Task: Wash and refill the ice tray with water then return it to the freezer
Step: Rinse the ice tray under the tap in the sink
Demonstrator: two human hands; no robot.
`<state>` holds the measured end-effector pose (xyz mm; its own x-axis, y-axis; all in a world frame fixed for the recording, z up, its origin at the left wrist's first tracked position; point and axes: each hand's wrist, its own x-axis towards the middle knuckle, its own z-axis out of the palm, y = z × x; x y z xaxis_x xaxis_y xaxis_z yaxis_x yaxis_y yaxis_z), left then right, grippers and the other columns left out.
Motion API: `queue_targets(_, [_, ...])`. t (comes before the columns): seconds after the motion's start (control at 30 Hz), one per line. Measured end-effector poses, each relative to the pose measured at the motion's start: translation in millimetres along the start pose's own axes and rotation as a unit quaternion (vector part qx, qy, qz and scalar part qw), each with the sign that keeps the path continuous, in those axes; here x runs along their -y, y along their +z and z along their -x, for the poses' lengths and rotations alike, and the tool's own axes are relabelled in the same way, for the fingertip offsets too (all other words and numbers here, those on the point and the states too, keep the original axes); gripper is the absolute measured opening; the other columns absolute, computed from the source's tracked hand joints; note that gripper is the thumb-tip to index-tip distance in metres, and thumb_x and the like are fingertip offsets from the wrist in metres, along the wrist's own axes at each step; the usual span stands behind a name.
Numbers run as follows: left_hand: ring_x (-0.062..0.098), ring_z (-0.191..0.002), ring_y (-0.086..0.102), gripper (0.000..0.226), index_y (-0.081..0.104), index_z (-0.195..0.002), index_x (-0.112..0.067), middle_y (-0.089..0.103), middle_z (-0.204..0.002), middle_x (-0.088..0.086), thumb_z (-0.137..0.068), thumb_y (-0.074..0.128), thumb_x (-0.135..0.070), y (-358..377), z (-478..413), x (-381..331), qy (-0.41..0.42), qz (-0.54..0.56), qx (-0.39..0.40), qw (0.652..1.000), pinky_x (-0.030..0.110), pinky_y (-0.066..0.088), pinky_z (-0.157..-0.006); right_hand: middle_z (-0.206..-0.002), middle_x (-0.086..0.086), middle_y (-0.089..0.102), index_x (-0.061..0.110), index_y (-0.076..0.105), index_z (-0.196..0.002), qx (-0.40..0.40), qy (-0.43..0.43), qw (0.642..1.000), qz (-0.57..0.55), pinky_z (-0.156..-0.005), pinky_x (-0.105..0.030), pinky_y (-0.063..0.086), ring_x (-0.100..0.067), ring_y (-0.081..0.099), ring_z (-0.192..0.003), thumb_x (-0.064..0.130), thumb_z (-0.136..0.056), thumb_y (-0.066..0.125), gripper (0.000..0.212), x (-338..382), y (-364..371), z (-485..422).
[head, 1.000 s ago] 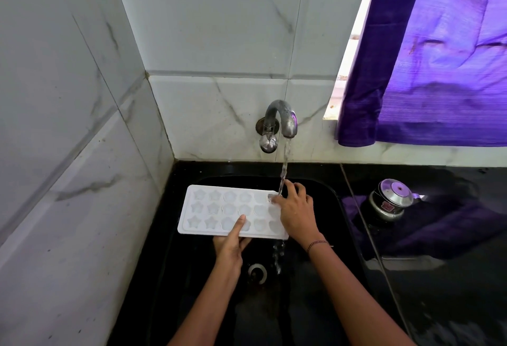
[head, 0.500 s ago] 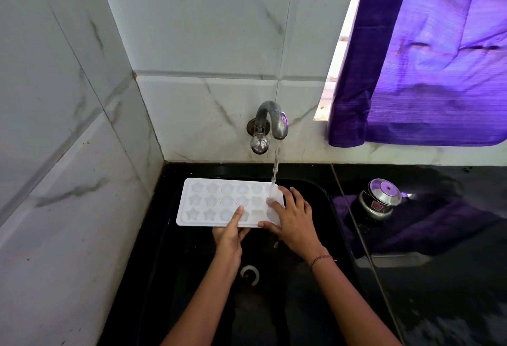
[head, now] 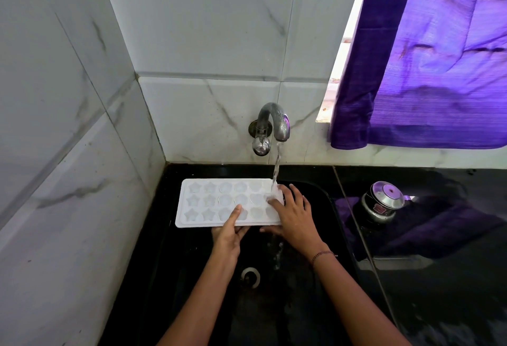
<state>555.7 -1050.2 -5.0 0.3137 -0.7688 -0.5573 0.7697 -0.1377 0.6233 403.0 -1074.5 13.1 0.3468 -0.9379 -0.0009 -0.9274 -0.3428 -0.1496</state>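
Two bare forearms are extended over a black sink (head: pixel 175 277), whose round drain (head: pixel 250 277) is set nearer than the metal tap (head: pixel 274 123) and slightly to its left. A white ice tray (head: pixel 208 203) with star and round moulds is held level below the tap, most of it to the tap's left. Its near edge is pinched by the left hand (head: pixel 229 233), thumb on top. Its right end, directly under the tap, is held by the right hand (head: pixel 295 216), fingers spread over the top. A stream of water (head: pixel 276 164) is poured from the tap onto that end. A shiny metal vessel (head: pixel 382 203) is seen right of the tap, and a purple curtain (head: pixel 439 57) above and right of it.
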Motion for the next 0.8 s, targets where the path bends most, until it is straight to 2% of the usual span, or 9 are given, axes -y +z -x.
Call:
queue_targets(0.13, [0.027,-0.097,0.065,0.042,0.055,-0.121,-0.011,0.065,-0.115,0.012,-0.081,0.069,-0.012,-8,-6,-13,-0.041,-0.049,0.039,0.997,0.033,0.06,-0.062,-0.147,-0.01,0.022,0.022,0.046,-0.129,-0.007,-0.01,0.998,-0.065,-0.11,-0.043,0.032,-0.029,0.019,-0.137,0.06,-0.069,0.069,0.075,-6,-6,-4])
queue_targets(0.23, [0.021,-0.096,0.063,0.031,0.059,-0.111,-0.013,0.064,-0.114,0.009,-0.082,0.067,-0.016,-16,-10,-23,-0.058,-0.093,0.059,0.992,0.028,0.059,-0.06,-0.144,-0.01,0.022,0.014,0.049,-0.125,0.001,-0.016,0.991,-0.134,-0.11,-0.032,0.032,-0.024,0.026,-0.132,0.046,-0.068,0.078,0.071,-7,-8,-5])
queue_targets(0.33, [0.019,-0.095,0.063,0.042,0.057,-0.12,-0.009,0.064,-0.114,0.009,-0.08,0.069,-0.011,-19,-11,-28,-0.049,-0.074,0.061,0.994,0.023,0.057,-0.057,-0.144,-0.008,0.023,0.013,0.049,-0.123,-0.015,-0.025,0.988,-0.153,-0.109,-0.029,0.032,-0.023,0.03,-0.131,0.038,-0.07,0.079,0.066,-5,-9,-9])
queue_targets(0.47, [0.021,-0.1,0.063,0.053,0.054,-0.125,-0.009,0.063,-0.119,0.009,-0.076,0.073,-0.006,-16,-9,-29,0.008,-0.055,0.016,0.998,0.022,0.056,-0.054,-0.143,-0.003,0.026,0.016,0.043,-0.13,-0.062,-0.032,0.981,-0.184,-0.104,-0.023,0.034,-0.02,0.037,-0.128,0.031,-0.076,0.077,0.065,1,-7,-7])
queue_targets(0.53, [0.019,-0.093,0.065,0.051,0.056,-0.121,-0.008,0.065,-0.115,0.009,-0.074,0.075,-0.004,-14,-7,-29,0.016,-0.044,-0.007,0.999,0.024,0.058,-0.055,-0.144,-0.003,0.026,0.017,0.044,-0.129,-0.078,-0.034,0.981,-0.177,-0.101,-0.025,0.039,-0.02,0.037,-0.128,0.031,-0.08,0.073,0.059,2,-4,-2])
queue_targets(0.63, [0.017,-0.086,0.065,0.049,0.058,-0.116,-0.005,0.066,-0.108,0.009,-0.071,0.077,-0.001,-12,-5,-26,0.011,-0.025,-0.033,0.999,0.025,0.059,-0.055,-0.142,-0.005,0.032,0.018,0.054,-0.118,-0.107,-0.034,0.986,-0.124,-0.092,-0.029,0.049,-0.021,0.036,-0.127,0.038,-0.082,0.067,0.044,-1,0,3])
queue_targets(0.8, [0.019,-0.084,0.067,0.047,0.06,-0.112,-0.003,0.068,-0.098,0.008,-0.069,0.078,0.001,-1,-2,-18,0.002,0.006,-0.053,0.999,0.026,0.059,-0.056,-0.127,-0.013,0.053,0.019,0.066,-0.107,-0.146,-0.035,0.988,-0.02,-0.082,-0.042,0.056,-0.034,0.05,-0.117,0.042,-0.08,0.065,0.035,-10,2,-1])
